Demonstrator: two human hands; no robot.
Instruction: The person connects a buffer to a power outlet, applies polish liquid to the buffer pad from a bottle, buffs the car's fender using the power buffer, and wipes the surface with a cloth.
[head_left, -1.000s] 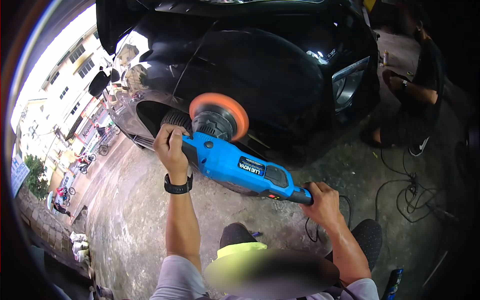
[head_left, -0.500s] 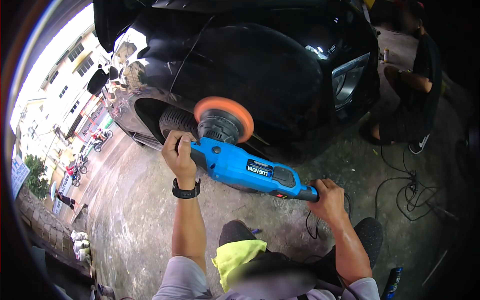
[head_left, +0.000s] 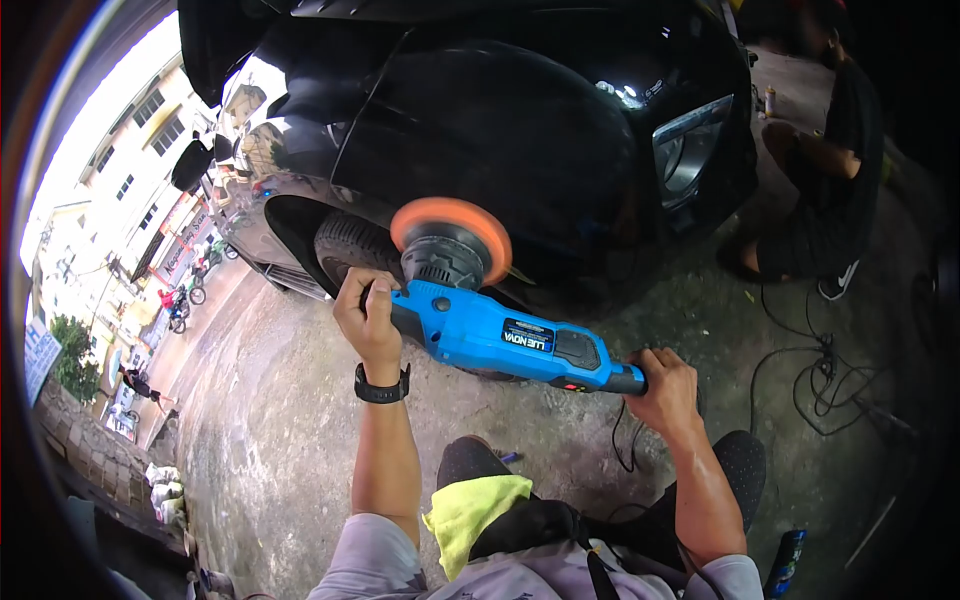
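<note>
A blue polisher [head_left: 520, 338] with a black head and an orange pad [head_left: 455, 228] is held in both hands. My left hand [head_left: 368, 318], with a black watch on the wrist, wraps round the black grip near the polisher's head. At the other end my right hand [head_left: 662, 388] closes round the black rear handle. The pad lies against the black car's bumper [head_left: 530, 150], just right of the front wheel [head_left: 350, 245]. A yellow-green cloth [head_left: 475, 515] rests on my lap.
Another person [head_left: 835, 180] crouches at the right beside the car. Black cable [head_left: 825, 375] is tangled on the concrete floor [head_left: 270, 440]. A dark bottle [head_left: 787, 560] is at the bottom right, and a spray can [head_left: 770, 102] stands behind. White bags [head_left: 165, 495] are at the left.
The polisher and both hands have shifted a little to the right and down in view. More of the yellow-green cloth shows. Figures and motorbikes in the street have moved.
</note>
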